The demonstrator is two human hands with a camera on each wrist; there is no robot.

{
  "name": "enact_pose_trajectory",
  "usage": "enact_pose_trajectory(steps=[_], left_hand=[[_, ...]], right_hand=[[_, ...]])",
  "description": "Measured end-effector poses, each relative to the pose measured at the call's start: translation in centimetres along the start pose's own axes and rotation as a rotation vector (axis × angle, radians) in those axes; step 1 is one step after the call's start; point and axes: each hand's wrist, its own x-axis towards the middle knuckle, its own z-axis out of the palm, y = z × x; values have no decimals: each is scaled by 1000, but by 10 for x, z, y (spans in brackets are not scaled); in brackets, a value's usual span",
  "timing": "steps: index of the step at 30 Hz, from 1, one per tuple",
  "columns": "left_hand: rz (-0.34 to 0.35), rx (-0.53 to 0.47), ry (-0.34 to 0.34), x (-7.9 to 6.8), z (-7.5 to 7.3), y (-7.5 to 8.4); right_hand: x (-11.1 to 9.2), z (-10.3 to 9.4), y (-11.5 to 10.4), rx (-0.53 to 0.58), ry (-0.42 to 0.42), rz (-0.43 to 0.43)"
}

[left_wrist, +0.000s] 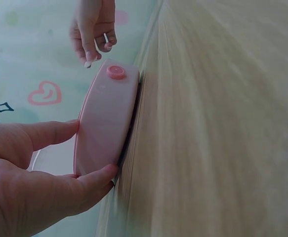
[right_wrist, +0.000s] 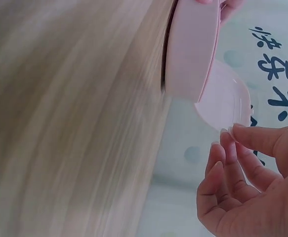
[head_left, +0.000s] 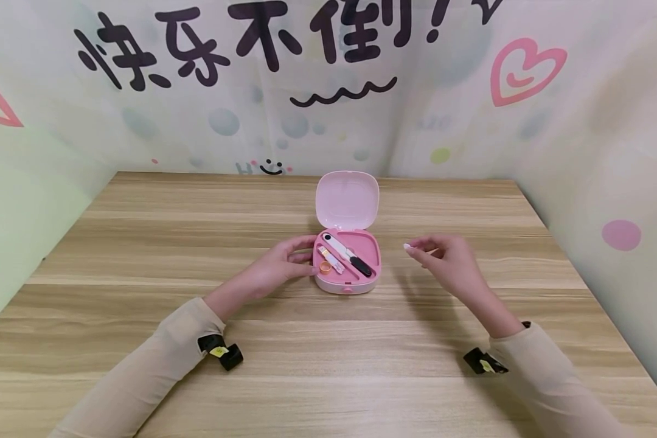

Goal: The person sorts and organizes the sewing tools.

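Note:
A pink box [head_left: 347,289] stands on the table with its lid [head_left: 347,199] raised at the back. My left hand [head_left: 271,267] holds the box by its left side, thumb and fingers spread along the wall. In the tray lie a slim white tool with a black end [head_left: 361,266], a small white piece with orange marks [head_left: 331,260] and an orange ring [head_left: 325,266]. To the right of the box, my right hand [head_left: 446,261] is raised above the table. Its thumb and index fingertip pinch a small white piece [left_wrist: 88,64], mostly hidden by the fingers; I cannot tell its kind.
The wood-grain table [head_left: 285,371] runs back to a printed cloth [head_left: 197,121] with large black characters and hearts. A pink round button [left_wrist: 116,72] sticks out from the box's front wall. Black straps with small mounts sit on both sleeves.

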Motion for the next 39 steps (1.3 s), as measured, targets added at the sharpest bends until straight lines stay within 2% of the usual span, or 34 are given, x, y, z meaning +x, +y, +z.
enact_pose_trajectory(steps=[12, 20, 39], left_hand=[[-9, -21, -6, -2, 0, 2], [-1, -37, -12, -2, 0, 1], [-1, -41, -18, -2, 0, 3]], right_hand=[[15, 20, -16, 34, -64, 31], [25, 34, -21, 58, -109, 16], [37, 53, -28, 52, -140, 77]])
